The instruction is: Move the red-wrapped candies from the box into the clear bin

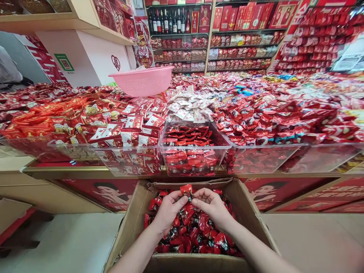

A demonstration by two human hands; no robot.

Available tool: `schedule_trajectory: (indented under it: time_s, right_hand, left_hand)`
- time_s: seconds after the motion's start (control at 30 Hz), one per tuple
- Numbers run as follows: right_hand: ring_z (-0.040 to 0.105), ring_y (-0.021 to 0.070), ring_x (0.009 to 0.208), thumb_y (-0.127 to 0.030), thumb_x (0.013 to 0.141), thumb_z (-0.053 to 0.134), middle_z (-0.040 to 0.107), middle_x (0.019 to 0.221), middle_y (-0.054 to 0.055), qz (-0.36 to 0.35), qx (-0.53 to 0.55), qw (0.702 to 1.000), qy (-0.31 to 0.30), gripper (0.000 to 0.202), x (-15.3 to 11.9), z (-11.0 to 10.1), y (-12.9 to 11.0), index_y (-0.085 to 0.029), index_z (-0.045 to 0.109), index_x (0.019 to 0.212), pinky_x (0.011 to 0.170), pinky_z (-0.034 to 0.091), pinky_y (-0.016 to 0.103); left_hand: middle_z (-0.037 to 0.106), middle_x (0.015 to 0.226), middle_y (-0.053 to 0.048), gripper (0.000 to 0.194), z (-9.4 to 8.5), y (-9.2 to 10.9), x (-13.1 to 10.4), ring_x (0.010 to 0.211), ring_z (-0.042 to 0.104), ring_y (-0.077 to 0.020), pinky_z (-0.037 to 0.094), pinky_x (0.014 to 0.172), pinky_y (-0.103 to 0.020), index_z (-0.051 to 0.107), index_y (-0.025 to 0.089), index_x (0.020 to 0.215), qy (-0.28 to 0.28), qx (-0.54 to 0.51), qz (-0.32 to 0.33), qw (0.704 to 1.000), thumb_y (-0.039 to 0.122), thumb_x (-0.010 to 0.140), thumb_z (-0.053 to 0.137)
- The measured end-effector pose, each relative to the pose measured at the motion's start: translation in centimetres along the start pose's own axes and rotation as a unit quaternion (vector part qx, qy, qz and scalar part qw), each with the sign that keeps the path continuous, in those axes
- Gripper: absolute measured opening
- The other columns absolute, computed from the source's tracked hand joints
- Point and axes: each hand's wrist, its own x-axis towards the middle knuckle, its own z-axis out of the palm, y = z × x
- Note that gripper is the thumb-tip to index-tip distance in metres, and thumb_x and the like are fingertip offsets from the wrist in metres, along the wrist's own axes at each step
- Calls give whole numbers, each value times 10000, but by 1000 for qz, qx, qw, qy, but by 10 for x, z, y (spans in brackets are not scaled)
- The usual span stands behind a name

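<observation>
Between my two hands, over an open cardboard box, is a small red wrapped packet. My left hand pinches its left side with thumb and fingers, and my right hand pinches its right side. Many red and black wrapped packets fill the box beneath my hands. Just beyond the box, a clear plastic bin holds similar red packets, standing upright in rows at the front.
A pink basket rests on the heaped sweets at the back left. More clear bins line the counter edge on both sides. White packets lie behind the middle bin. Shelves with bottles stand beyond.
</observation>
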Motion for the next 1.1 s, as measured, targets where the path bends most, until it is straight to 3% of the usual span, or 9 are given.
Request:
schedule_trajectory:
  time_s: [0.07,0.13,0.27,0.4,0.5,0.67,0.87,1.0,1.1]
  right_hand:
    - [458,97,588,-276,684,553,496,660,1,-77,-110,990,40,143,-1,-1,1,-161,490,741,558,401,238]
    - [454,108,619,-231,727,495,493,691,16,-168,-226,958,47,67,-4,-2,2,-168,501,751,581,395,247]
    - [466,142,767,-184,748,455,510,785,42,-278,-308,909,-35,90,-10,2,-1,-186,520,811,691,395,285]
    - [479,137,718,-251,746,479,503,796,44,-188,-230,953,52,132,-8,7,-1,-183,477,859,635,413,275]
    - [498,112,641,-308,740,495,518,746,15,-73,-86,993,32,186,-3,6,1,-181,442,864,567,416,238]
    - [459,71,527,-331,703,544,489,589,-35,-1,15,1000,15,190,2,-1,0,-155,474,689,502,373,193]
    - [505,96,537,-324,734,503,518,620,-19,0,48,999,-23,165,1,2,2,-165,463,744,503,427,231]
    - [537,117,671,-264,771,447,557,817,33,-131,-98,987,-3,109,-13,0,-47,-182,481,834,603,453,253]
    - [518,138,823,-211,766,447,553,903,40,-315,-276,907,47,148,-8,-12,-120,-197,499,904,722,419,269]
  left_hand:
    - [635,816,-32,257,1,-1,2,708,565,-139,418,699,-268,567,160,889,4,14,0,1000,257,656,615]
    - [633,829,-35,282,2,-2,2,701,567,-137,411,719,-278,550,164,917,-12,20,-1,1000,272,663,607]
    - [628,902,-45,274,5,0,2,863,538,-162,367,799,-268,559,163,958,-6,13,17,1000,276,709,560]
    - [631,926,-50,310,7,4,-1,874,550,-174,369,815,-294,530,178,1042,-26,-80,-18,996,294,756,496]
    - [637,915,-53,336,7,7,-3,794,583,-175,414,740,-301,497,197,1089,-43,-125,-55,990,323,781,450]
    - [651,855,-48,385,8,5,-2,664,599,-158,434,624,-274,456,214,1131,-40,-99,-89,990,353,772,458]
    - [647,838,-50,419,10,8,-2,686,590,-156,420,638,-259,451,190,1131,-41,-92,-64,993,372,755,478]
    - [631,812,-53,409,4,10,-5,653,591,-154,415,553,-237,459,204,1108,-66,-114,-65,989,437,780,384]
    - [614,800,-49,354,0,10,-6,654,594,-155,412,536,-227,502,194,1040,-66,-98,-69,991,412,789,379]
